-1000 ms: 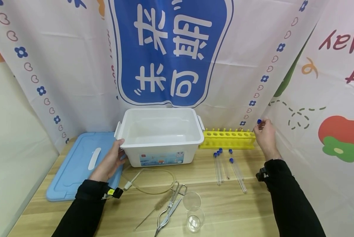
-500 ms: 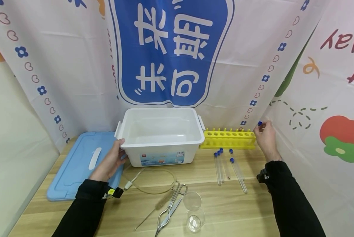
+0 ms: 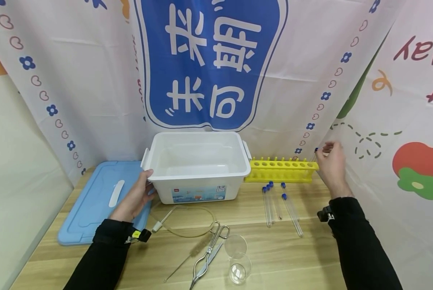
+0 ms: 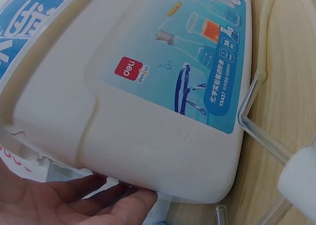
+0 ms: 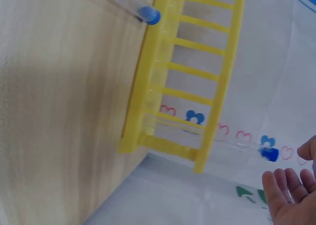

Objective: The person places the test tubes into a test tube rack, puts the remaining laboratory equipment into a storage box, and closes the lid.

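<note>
Where the head view's right edge of activity lies, the right hand [image 3: 332, 169] has just come away from a blue cap [image 3: 316, 149], which it pinched in both earlier frames; the hand sits a little farther right than then, and more of the near end of the yellow rack [image 3: 267, 170] shows beside it. That suggests the placing of this piece is done and the rack alone bears it. The left hand [image 3: 132, 198], just left of the middle, has not moved; it rests at the left side of a white box [image 3: 198, 182]. Loose test tubes [image 3: 293, 216] with blue caps lie right of centre, tongs [image 3: 208, 250] and glass dishes [image 3: 236, 244] at the bottom middle, and a blue lid [image 3: 89, 209] at the left, all unchanged. From the left wrist, fingers reach in at the lower left and touch the box's side, loosely bent rather than clenched; its printed label [image 4: 197, 57] fills the upper middle. From the right wrist, a capped test tube [image 5: 232, 144] stands through the rack's end, right of and below the middle of the frame, its cap just beside the thumb and fingers at the right edge. These are parted with a visible gap, holding nothing. Exactly how the tube's bottom sits is hard to tell.
</note>
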A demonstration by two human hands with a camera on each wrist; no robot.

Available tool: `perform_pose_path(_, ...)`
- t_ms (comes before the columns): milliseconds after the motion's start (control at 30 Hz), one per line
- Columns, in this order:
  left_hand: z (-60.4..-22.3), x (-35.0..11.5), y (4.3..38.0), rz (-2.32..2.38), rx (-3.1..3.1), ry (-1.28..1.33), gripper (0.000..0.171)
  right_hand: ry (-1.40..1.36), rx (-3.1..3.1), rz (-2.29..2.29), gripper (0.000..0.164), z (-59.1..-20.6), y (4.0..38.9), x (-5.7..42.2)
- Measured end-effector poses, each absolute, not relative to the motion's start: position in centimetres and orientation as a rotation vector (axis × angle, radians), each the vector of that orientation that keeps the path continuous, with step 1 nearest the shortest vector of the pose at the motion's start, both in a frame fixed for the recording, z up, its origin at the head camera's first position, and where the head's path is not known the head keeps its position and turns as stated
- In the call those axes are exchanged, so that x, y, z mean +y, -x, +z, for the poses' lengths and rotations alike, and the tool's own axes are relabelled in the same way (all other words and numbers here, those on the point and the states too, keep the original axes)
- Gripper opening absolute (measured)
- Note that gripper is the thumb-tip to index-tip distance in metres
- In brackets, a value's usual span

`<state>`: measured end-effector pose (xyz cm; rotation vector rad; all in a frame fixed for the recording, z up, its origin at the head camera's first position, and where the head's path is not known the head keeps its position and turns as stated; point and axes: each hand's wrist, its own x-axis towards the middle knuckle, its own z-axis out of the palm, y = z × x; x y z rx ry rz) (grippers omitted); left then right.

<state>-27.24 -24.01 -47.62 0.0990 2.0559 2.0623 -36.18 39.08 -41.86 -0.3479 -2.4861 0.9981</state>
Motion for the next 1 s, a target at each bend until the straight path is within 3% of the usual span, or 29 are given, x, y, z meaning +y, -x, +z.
perform_pose_path(667, -47.7, -24.1, 27.2, 2.062, 2.062, -0.126, 0.088, 0.031, -2.899, 0.871, 0.061, -41.2, 33.3, 36.0)
perform_pose_path(1000, -47.7, -24.1, 27.1, 2.063, 2.058, -0.146, 0.088, -0.108, -3.034, 0.749, 0.045, -41.6, 32.3, 34.8)
